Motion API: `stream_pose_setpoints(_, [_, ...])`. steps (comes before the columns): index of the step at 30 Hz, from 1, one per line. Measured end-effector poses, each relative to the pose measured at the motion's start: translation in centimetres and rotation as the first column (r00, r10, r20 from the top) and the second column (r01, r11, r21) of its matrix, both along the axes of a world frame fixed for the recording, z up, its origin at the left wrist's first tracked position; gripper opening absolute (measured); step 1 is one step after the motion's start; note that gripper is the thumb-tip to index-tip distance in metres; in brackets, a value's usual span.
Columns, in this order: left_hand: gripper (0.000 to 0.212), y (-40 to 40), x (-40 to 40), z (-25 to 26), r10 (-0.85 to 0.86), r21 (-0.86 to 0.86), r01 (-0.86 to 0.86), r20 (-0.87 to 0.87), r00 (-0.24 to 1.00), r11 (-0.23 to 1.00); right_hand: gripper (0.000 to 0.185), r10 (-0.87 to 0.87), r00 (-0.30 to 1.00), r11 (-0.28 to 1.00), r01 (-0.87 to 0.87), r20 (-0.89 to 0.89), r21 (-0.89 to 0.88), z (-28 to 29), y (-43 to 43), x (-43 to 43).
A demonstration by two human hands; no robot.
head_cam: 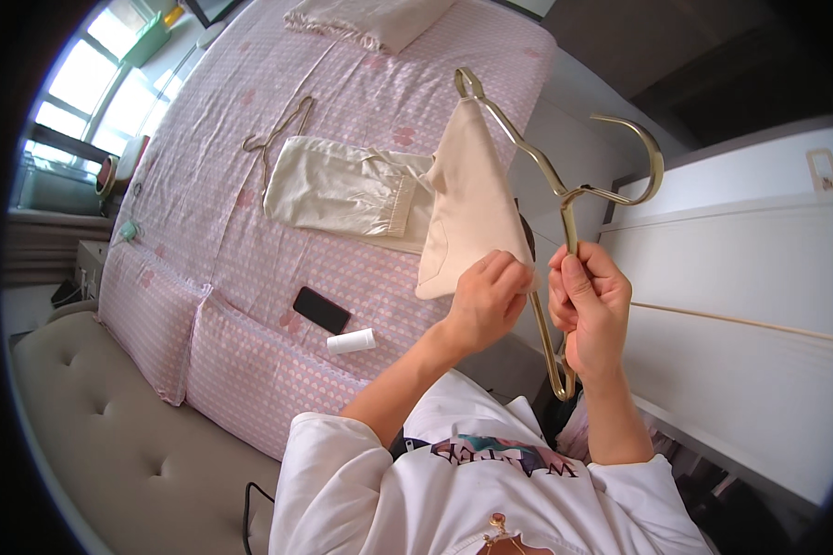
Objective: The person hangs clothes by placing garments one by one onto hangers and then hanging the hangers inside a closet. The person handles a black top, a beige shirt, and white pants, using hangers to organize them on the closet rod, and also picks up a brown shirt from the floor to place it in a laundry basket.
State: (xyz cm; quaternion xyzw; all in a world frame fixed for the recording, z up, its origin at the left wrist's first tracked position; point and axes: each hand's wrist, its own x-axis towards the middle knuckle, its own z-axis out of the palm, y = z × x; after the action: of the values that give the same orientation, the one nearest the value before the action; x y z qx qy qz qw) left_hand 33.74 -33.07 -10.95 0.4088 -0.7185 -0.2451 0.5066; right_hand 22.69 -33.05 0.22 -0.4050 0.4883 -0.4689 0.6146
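A gold-coloured metal clothes hanger (545, 166) is held up over the bed's edge, its hook pointing to the right. My right hand (590, 302) grips one of its arms just below the neck. From the hanger's far end hangs a beige cloth garment (468, 187) with a curved stitched seam. My left hand (493, 298) pinches the garment's near edge beside the hanger's lower bar; the fingertips are partly hidden. Just behind, cream trousers (340, 184) with a gathered elastic cuff lie folded on the bed. A second gold-coloured hanger (278, 135) rests at their far left side.
The bed (215, 180) wears a pink patterned sheet, with pillows (250, 354) against a tufted headboard (111, 416). A black smartphone (321, 310) and a white tube (351, 341) lie near me. Folded cloth (375, 21) sits at the far end. White cabinet fronts (729, 270) stand to the right.
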Motion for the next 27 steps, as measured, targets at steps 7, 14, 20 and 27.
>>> stream_pose_setpoints(7, [0.017, 7.0, -6.3, 4.9, 0.024, -0.336, 0.092, 0.325, 0.945, 0.937, 0.017, -0.034, 0.999, 0.997, 0.033, -0.017, -0.067, 4.5, 8.0, -6.6])
stream_pose_setpoints(14, [0.025, 15.6, -13.8, 4.5, -0.138, -0.360, 0.277, 0.368, 0.920, 0.891, 0.018, -0.025, 0.995, 0.999, 0.022, -0.092, -0.029, 5.5, 16.1, -12.6])
stream_pose_setpoints(20, [0.035, 23.8, -17.2, 5.0, -0.141, -0.279, 0.257, 0.376, 0.916, 0.925, 0.015, -0.057, 0.990, 0.998, 0.060, -0.132, 0.018, 3.8, 24.5, -16.9])
stream_pose_setpoints(27, [0.020, 29.5, -20.0, 2.8, -0.266, -0.347, 0.374, 0.321, 0.909, 0.860, 0.013, -0.147, 0.987, 0.988, 0.150, -0.069, 0.039, 2.3, 31.5, -20.1])
